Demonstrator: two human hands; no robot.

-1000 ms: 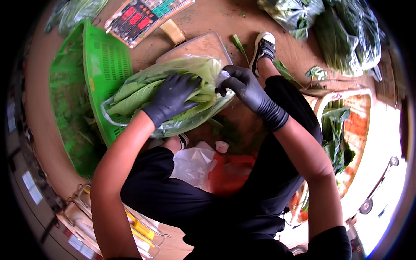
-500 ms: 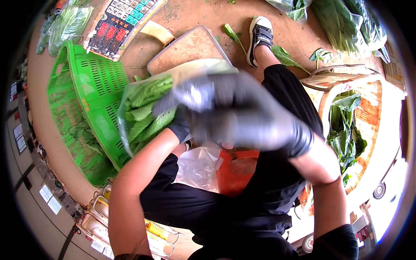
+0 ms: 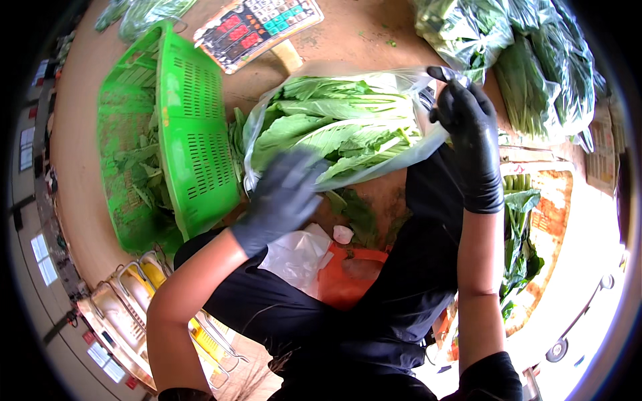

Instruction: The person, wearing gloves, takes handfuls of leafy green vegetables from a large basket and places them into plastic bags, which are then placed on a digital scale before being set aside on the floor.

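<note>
person's right hand point(image 3: 469, 127) pinches right end of clear bag point(image 3: 424, 152) of leafy greens point(image 3: 334, 113), beside green crate point(image 3: 175, 127) — left hand point(image 3: 281, 200) blurred at bag's near-left edge, grip cannot be told

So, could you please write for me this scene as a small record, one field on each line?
Left hand: black glove, blurred, fingers extended; at the bag's near left edge, contact unclear
Right hand: black glove, grip closed on the bag's right end
Bag: clear plastic bag, lying sideways
Contents: leafy greens
At left: green basket, loose leaves inside
Beyond bag: keypad panel with red display
At far right: filled bags of greens
Between legs: whitish plastic sheet, orange-red item
</note>
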